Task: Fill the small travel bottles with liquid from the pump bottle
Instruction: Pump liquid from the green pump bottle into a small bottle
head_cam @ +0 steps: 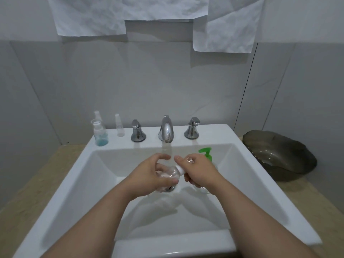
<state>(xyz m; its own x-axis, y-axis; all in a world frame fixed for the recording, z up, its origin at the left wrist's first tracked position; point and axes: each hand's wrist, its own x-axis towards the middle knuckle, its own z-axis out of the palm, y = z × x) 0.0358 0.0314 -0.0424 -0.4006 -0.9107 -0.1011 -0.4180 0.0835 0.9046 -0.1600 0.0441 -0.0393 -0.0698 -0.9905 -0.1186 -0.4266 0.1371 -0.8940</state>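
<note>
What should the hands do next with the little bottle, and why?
Probably twist the white cap off: the left hand grips the little bottle, which looks empty, the right hand pinches its cap, and the green pump bottle waits just behind.

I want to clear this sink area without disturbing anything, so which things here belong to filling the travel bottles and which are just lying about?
For the job: clear bottle held by the left hand, its white cap pinched by the right hand; green pump bottle; blue-liquid travel bottle; clear spray bottle; second spray bottle.
Lying about: dark glass bowl; paper sheets; faucet.
</note>
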